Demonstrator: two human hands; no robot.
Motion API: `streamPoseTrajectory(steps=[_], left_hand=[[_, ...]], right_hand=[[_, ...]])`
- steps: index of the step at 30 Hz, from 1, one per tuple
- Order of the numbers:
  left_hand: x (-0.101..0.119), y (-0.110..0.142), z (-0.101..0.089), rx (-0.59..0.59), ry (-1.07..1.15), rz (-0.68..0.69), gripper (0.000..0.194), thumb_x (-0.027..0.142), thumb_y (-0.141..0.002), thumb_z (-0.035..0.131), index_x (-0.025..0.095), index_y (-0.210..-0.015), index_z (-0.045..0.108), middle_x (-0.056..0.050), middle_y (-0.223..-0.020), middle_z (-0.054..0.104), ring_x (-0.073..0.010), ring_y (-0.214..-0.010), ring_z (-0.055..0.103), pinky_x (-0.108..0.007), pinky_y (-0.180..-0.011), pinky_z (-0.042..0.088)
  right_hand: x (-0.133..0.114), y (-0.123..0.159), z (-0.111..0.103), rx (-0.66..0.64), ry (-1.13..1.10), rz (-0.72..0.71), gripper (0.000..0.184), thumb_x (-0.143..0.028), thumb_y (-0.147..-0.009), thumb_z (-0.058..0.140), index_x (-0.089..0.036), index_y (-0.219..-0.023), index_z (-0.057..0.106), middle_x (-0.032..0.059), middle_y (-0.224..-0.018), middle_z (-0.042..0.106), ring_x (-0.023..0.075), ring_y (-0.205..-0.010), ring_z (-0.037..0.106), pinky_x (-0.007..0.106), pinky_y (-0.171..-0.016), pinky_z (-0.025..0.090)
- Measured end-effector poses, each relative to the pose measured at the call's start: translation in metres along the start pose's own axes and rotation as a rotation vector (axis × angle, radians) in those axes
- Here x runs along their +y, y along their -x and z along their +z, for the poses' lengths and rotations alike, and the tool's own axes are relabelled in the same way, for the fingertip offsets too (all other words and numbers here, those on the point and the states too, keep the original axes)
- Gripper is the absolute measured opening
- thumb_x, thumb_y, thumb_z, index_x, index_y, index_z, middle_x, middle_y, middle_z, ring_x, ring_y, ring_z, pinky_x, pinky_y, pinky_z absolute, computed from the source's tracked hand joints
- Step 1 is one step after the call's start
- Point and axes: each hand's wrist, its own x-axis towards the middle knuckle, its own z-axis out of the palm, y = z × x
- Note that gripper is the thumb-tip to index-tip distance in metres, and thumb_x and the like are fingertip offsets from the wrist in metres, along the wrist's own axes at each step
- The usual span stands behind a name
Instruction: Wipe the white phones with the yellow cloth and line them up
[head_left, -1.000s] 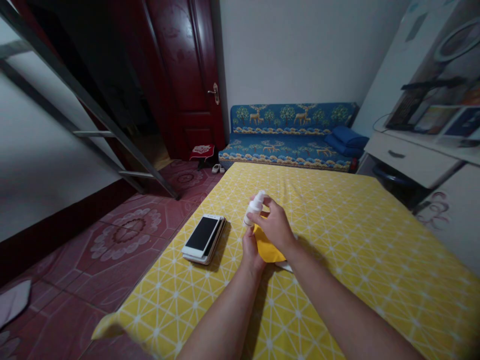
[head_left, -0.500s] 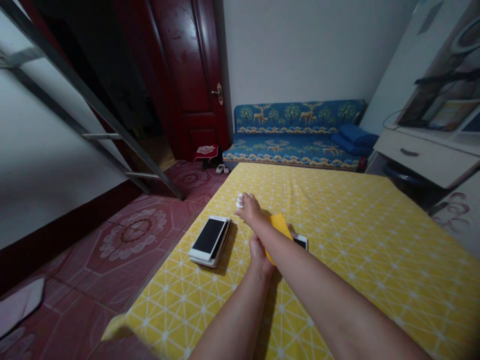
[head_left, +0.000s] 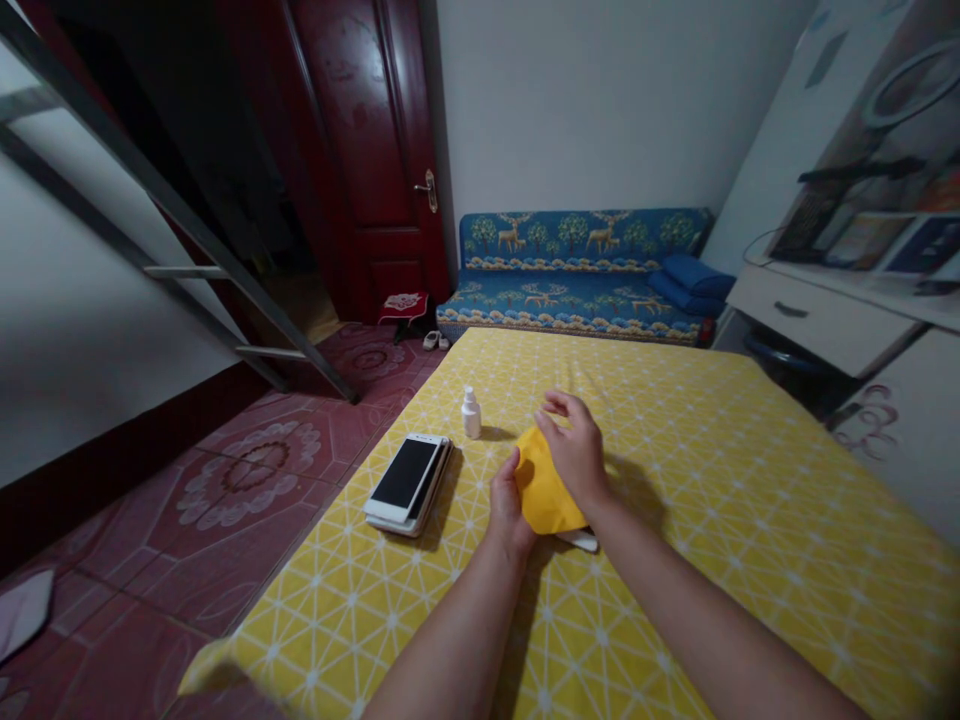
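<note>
A yellow cloth [head_left: 546, 490] is gripped in my left hand [head_left: 507, 503], with the thumb over its left edge. My right hand [head_left: 579, 447] hovers at the cloth's upper right side, its fingers loosely bent and apart, holding nothing. Below the cloth, the white end of a phone [head_left: 579, 540] shows on the yellow patterned tablecloth [head_left: 420, 610]; the rest of it is hidden. Left of my hands lies a stack of phones, the top one a white phone [head_left: 407, 480] with a dark screen. A small white spray bottle [head_left: 471, 414] stands upright just beyond that stack.
Past the table's far edge is a blue patterned sofa [head_left: 562, 290] with folded blue bedding [head_left: 691, 283]. A white desk [head_left: 817, 310] stands at the right. On the left are a metal ladder [head_left: 247, 300], a dark red door [head_left: 382, 130] and a small stool [head_left: 405, 306].
My right hand has let go of the spray bottle, which now stands on the table, and has moved right to the cloth. The cloth now looks more spread out in my left hand.
</note>
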Motion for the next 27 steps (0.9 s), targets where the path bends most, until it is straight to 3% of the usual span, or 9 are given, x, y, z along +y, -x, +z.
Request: streamPoseTrajectory(steps=[3,5,8,13,18,24,27], left_hand=[[-0.003,0.005,0.004,-0.11,-0.05,-0.066,0.048,0.038,-0.091,0.05,0.004,-0.124,0.06,-0.018,-0.104,0.074,-0.0336,-0.108,0.066,-0.047,-0.101,0.045],[-0.005,0.009,0.006,-0.176,-0.097,-0.082,0.053,0.04,-0.091,0.05,0.002,-0.127,0.057,-0.02,-0.109,0.073,-0.0351,-0.113,0.064,-0.048,-0.103,0.044],[-0.009,0.013,0.008,-0.217,-0.16,-0.105,0.057,0.041,-0.091,0.051,0.001,-0.13,0.055,-0.022,-0.112,0.071,-0.0363,-0.115,0.063,-0.048,-0.104,0.043],[-0.015,0.011,0.001,-0.156,-0.25,-0.168,0.054,0.04,-0.09,0.054,0.003,-0.129,0.057,-0.021,-0.111,0.072,-0.0356,-0.109,0.066,-0.048,-0.102,0.046],[-0.02,0.012,-0.002,-0.127,-0.34,-0.15,0.042,0.041,-0.088,0.062,0.007,-0.112,0.066,-0.019,-0.099,0.074,-0.0344,-0.098,0.07,-0.047,-0.095,0.051],[-0.027,0.016,0.008,-0.078,-0.538,0.104,0.037,0.041,-0.081,0.072,0.008,-0.096,0.07,-0.015,-0.084,0.075,-0.0275,-0.077,0.072,-0.037,-0.075,0.056],[-0.028,0.016,0.009,-0.053,-0.656,0.206,0.038,0.045,-0.077,0.076,0.008,-0.086,0.071,-0.012,-0.074,0.073,-0.0214,-0.063,0.068,-0.03,-0.062,0.053]], right_hand=[[0.017,0.03,-0.049,0.195,-0.01,0.17,0.036,-0.043,-0.082,0.063,-0.017,-0.107,0.061,0.0133,-0.111,0.067,0.0245,-0.102,0.064,0.04,-0.083,0.055],[0.028,0.049,-0.072,0.207,-0.035,0.286,0.041,-0.05,-0.079,0.066,-0.018,-0.104,0.062,0.0132,-0.107,0.069,0.026,-0.099,0.066,0.041,-0.082,0.055],[0.034,0.067,-0.088,0.145,-0.087,0.391,0.039,-0.056,-0.08,0.064,-0.021,-0.097,0.066,0.0099,-0.101,0.072,0.0255,-0.093,0.069,0.039,-0.079,0.056],[0.022,0.077,-0.088,-0.038,-0.184,0.426,0.031,-0.056,-0.085,0.058,-0.027,-0.087,0.068,0.0031,-0.084,0.075,0.0237,-0.078,0.071,0.034,-0.066,0.056],[0.015,0.079,-0.081,-0.097,-0.164,0.442,0.027,-0.053,-0.077,0.068,-0.026,-0.077,0.067,0.001,-0.071,0.071,0.0237,-0.068,0.068,0.032,-0.058,0.054],[0.019,0.081,-0.083,-0.015,-0.108,0.353,0.032,-0.051,-0.078,0.068,-0.02,-0.082,0.07,0.0044,-0.081,0.071,0.0237,-0.078,0.066,0.031,-0.067,0.055],[0.016,0.081,-0.085,0.017,-0.146,0.386,0.033,-0.051,-0.079,0.068,-0.018,-0.083,0.07,0.0039,-0.08,0.07,0.0219,-0.076,0.065,0.03,-0.066,0.054]])
